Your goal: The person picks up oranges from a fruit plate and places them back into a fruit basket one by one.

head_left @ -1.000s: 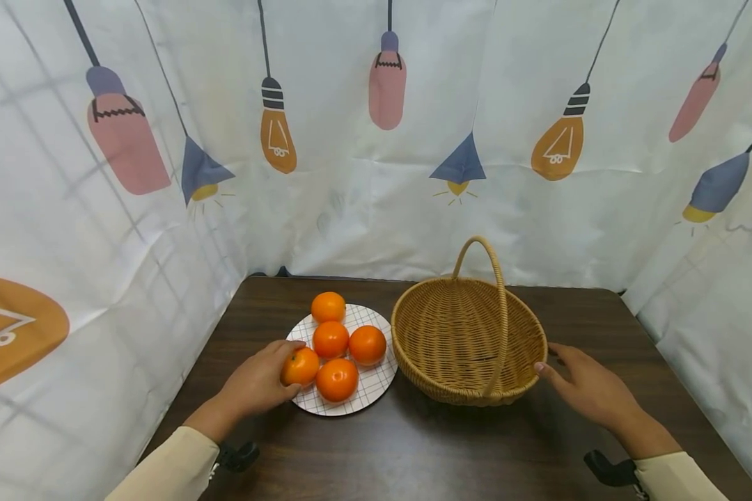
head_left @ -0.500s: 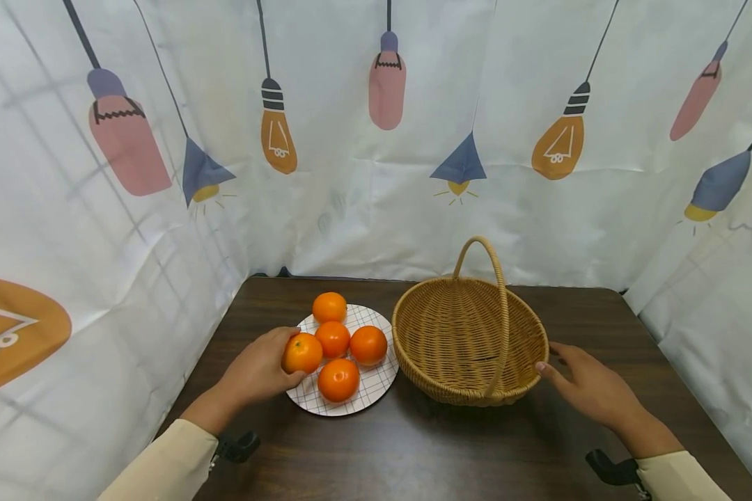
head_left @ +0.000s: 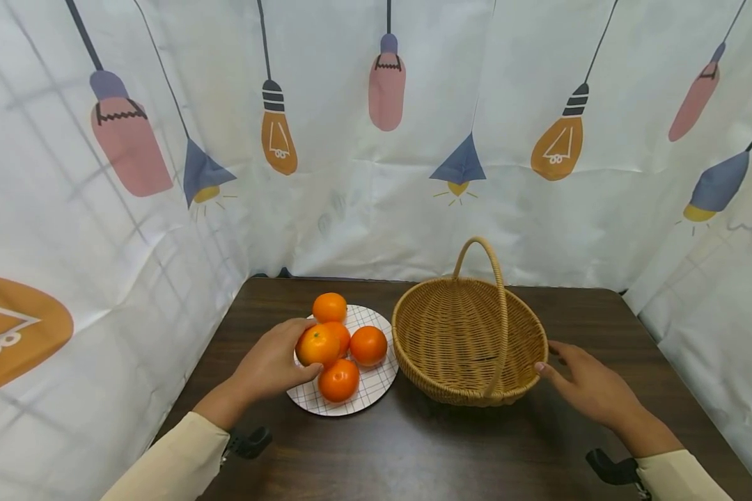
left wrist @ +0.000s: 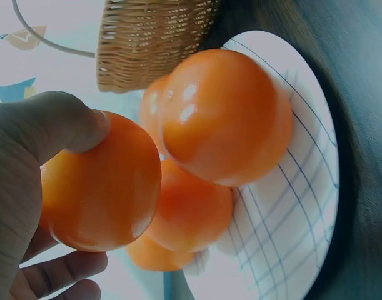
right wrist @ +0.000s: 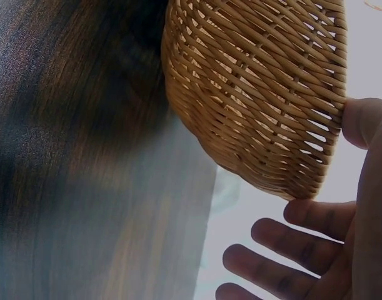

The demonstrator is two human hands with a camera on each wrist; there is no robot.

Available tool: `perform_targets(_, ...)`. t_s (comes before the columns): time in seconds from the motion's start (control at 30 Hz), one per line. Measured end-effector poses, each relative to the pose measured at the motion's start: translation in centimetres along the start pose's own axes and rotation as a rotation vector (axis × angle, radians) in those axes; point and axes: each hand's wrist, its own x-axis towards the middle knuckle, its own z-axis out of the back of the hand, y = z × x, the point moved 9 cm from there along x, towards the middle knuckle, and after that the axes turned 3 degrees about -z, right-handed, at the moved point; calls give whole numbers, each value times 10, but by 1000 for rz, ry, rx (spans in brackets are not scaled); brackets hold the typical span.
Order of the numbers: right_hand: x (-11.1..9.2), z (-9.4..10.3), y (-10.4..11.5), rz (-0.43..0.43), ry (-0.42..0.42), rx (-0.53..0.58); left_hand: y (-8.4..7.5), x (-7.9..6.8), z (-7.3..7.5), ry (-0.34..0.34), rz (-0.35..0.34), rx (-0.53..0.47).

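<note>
Head view: holding an orange (head_left: 317, 346) in the left grip (head_left: 274, 358), off to the left of the wicker basket (head_left: 454, 327), and pinching that basket's right rim with the right grip (head_left: 584, 386).

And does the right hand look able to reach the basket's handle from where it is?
Probably yes: the right hand touches the basket, and nothing visible blocks its way to the raised handle.

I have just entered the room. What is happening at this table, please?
A person's left hand holds an orange fruit above the checked plate, where four more fruits lie. Their right hand touches the rim of the wicker basket, which stands beside the plate; no fruit is visible inside it.
</note>
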Motion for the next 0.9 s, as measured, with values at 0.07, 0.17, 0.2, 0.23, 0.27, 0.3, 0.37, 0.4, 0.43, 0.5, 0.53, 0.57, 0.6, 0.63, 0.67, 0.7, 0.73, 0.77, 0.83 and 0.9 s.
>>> perform_targets(0.07, 0, 0, 1, 0, 2, -2, -2, 3, 1, 3, 8, 5)
perform_targets(0.17, 1, 0, 1, 2, 2, -2, -5, 6, 2, 16, 16, 2)
perform_targets(0.2, 1, 0, 1, 2, 3, -2, -6, 7, 2, 21, 24, -1)
perform_targets(0.23, 1, 0, 1, 1, 5, -1, -6, 7, 2, 22, 25, -2)
perform_targets(0.27, 1, 0, 1, -1, 7, 1, -7, 8, 3, 21, 25, -5)
perform_targets(0.3, 1, 0, 0, -3, 9, 4, -9, 8, 3, 18, 22, -8)
perform_targets(0.37, 1, -1, 0, -9, 14, 5, -11, 9, 4, 10, 19, -17)
perform_targets(0.4, 1, -1, -1, -11, 16, 6, -13, 9, 4, 8, 19, -22)
perform_targets(0.43, 1, -1, -1, -12, 17, 5, -14, 9, 4, 7, 22, -27)
perform_targets(0.5, 0, -1, -1, -12, 18, 3, -16, 10, 4, 5, 28, -37)
perform_targets(0.53, 0, -1, -1, -12, 19, 3, -17, 11, 4, 5, 32, -49)
perform_targets(0.57, 0, 0, -1, -12, 20, 2, -19, 11, 4, 5, 35, -60)
perform_targets(0.6, -1, 0, -1, -12, 21, 1, -20, 12, 4, 2, 36, -68)
perform_targets(0.63, -1, 0, -1, -13, 22, 1, -22, 13, 5, -3, 35, -77)
perform_targets(0.67, -1, 0, 0, -14, 24, 0, -24, 14, 5, -9, 32, -91)
perform_targets(0.7, -1, 1, 0, -14, 25, 1, -26, 15, 6, -16, 23, -99)
perform_targets(0.73, -1, 1, 0, -15, 25, 1, -28, 16, 6, -23, 16, -107)
perform_targets(0.77, -1, 1, 0, -14, 25, 1, -31, 17, 7, -29, 9, -115)
perform_targets(0.83, -1, 1, 1, -11, 25, 0, -35, 18, 8, -40, -3, -135)
perform_targets(0.9, 0, 0, 1, -8, 24, 0, -38, 19, 9, -51, -14, -155)
